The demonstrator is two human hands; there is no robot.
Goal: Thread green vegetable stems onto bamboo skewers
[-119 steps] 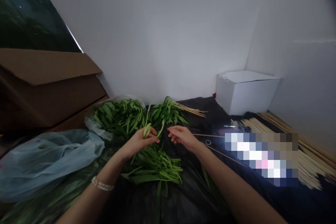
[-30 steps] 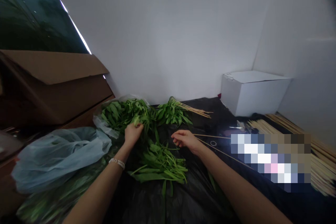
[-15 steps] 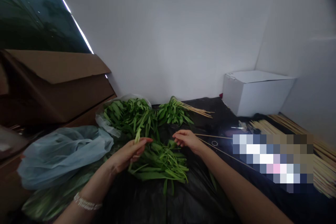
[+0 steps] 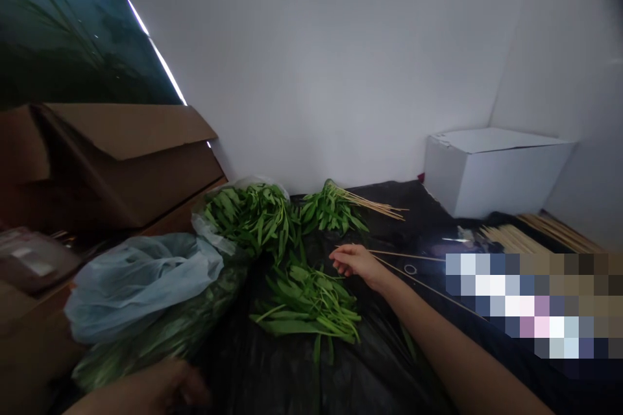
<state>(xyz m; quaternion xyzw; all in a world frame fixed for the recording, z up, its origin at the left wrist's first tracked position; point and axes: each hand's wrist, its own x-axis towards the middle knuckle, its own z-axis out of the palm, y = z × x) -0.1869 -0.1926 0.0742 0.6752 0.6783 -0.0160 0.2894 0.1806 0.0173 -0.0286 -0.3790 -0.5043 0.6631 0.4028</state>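
My right hand (image 4: 357,264) is closed in a pinch just above and right of a loose pile of long-leaved greens (image 4: 311,305) on a black plastic sheet. A thin bamboo stick (image 4: 409,255) runs through its fingers, the tip poking out on the left. A second stick (image 4: 423,281) slants away under the wrist to the lower right. My left hand (image 4: 168,386) is low at the bottom left, smeared by motion, with its fingers unclear. Behind the pile lie a bigger heap of leaves (image 4: 253,214) in a clear bag and a bunch of leaves threaded on sticks (image 4: 333,207).
A blue plastic bag (image 4: 141,292) sits at left, over a bag of greens (image 4: 146,353). An open cardboard box (image 4: 146,175) stands behind it. At right are a white box (image 4: 506,175), bundled sticks (image 4: 511,238) and a blurred-out patch.
My left hand has left the greens and dropped to the bottom left; the pale stem it held earlier no longer shows. The right hand keeps its place by the pile. The view has shifted slightly.
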